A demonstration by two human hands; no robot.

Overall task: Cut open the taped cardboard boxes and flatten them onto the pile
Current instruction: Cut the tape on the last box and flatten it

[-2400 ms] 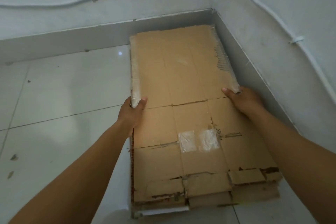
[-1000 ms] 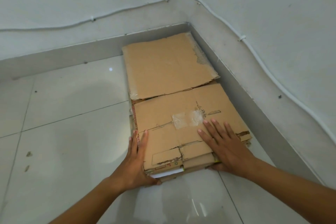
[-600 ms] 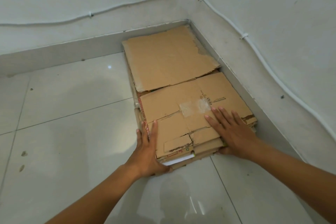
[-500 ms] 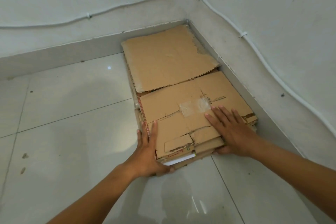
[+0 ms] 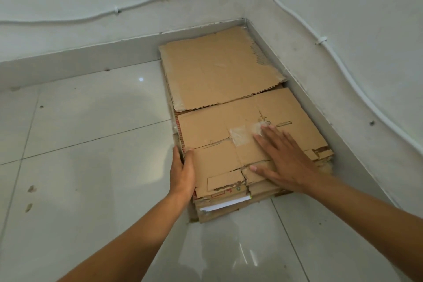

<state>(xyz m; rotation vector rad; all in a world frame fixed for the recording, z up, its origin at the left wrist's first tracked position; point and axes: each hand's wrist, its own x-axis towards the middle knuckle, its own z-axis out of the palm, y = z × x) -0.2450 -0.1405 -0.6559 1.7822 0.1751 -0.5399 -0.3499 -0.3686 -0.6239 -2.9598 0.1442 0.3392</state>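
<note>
A pile of flattened brown cardboard (image 5: 215, 162) lies on the floor in the room's corner. A smaller flattened cardboard sheet (image 5: 219, 71) lies on its far half. A patch of clear tape (image 5: 242, 134) sits on the near sheet. My right hand (image 5: 283, 158) presses flat on the near sheet, fingers spread, fingertips at the tape. My left hand (image 5: 183, 171) rests against the pile's left edge with straight fingers, thumb on top. A white sheet edge (image 5: 224, 205) sticks out of the pile's near end.
White walls meet at the corner behind the pile, with a grey skirting (image 5: 91, 57) and a white cable (image 5: 338, 64) clipped along them. Glossy white floor tiles (image 5: 91, 144) spread to the left and near side. Small dark marks (image 5: 31, 197) dot the floor at left.
Since 2.4 s ago both hands let go of the far cardboard sheet, which now lies flat, and moved to the near part of the pile. In the last half second my right hand slid forward onto the tape.
</note>
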